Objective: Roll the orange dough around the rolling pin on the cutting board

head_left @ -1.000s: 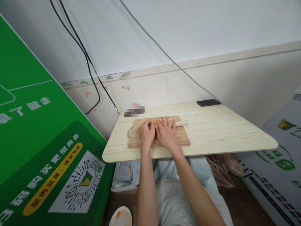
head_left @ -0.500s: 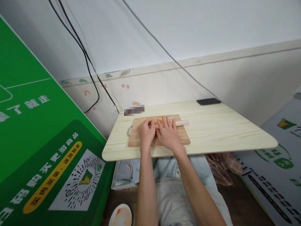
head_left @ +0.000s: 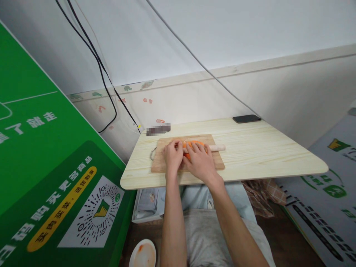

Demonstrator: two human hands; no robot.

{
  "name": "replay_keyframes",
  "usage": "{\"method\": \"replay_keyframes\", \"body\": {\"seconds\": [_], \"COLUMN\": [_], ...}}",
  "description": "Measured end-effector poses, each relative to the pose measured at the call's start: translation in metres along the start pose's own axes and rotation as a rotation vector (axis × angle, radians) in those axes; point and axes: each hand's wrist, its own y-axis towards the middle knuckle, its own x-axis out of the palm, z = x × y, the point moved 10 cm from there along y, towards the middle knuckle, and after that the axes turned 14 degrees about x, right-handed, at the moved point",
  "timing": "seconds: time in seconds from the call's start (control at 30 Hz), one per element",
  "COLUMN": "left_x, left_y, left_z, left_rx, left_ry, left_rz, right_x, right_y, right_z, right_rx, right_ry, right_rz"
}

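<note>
A thin pale wooden rolling pin (head_left: pixel 218 148) lies across flattened orange dough (head_left: pixel 198 142) on a wooden cutting board (head_left: pixel 161 163). My left hand (head_left: pixel 174 157) is curled over the left end of the pin, which it mostly hides. Stretched across the middle of the pin, my right hand (head_left: pixel 202 161) presses down with its fingers laid out over the pin and dough. The pin's right end sticks out past that hand. Some orange dough also shows under and between the fingers; the rest is covered.
The board rests on a pale wood-grain table (head_left: pixel 256 155). A black phone (head_left: pixel 246 118) lies at the back right, and a blurred-out dark object (head_left: pixel 158 129) at the back left. Below left stand a stained white plate (head_left: pixel 143 254) and a white box (head_left: pixel 136 217). A green panel (head_left: pixel 22 167) borders the left.
My right hand has drawn back slightly towards me, its fingers less spread, and the pin's right end has shifted a little rightwards and nearer. More orange dough now shows beyond the pin.
</note>
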Motion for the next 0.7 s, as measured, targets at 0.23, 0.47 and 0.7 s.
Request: {"method": "replay_keyframes", "body": {"seconds": [0.23, 0.47, 0.7], "left_x": [0.003, 0.000, -0.003], "left_y": [0.001, 0.000, 0.000], "left_z": [0.001, 0.002, 0.000], "left_rx": [0.008, 0.002, -0.012], "left_ry": [-0.007, -0.019, -0.029], "left_rz": [-0.010, 0.015, 0.034], "right_x": [0.018, 0.011, 0.006], "right_y": [0.026, 0.014, -0.004], "right_z": [0.003, 0.002, 0.001], "right_rx": [0.014, 0.004, -0.051], "right_ry": [0.006, 0.021, 0.019], "right_rz": [0.079, 0.031, -0.045]}}
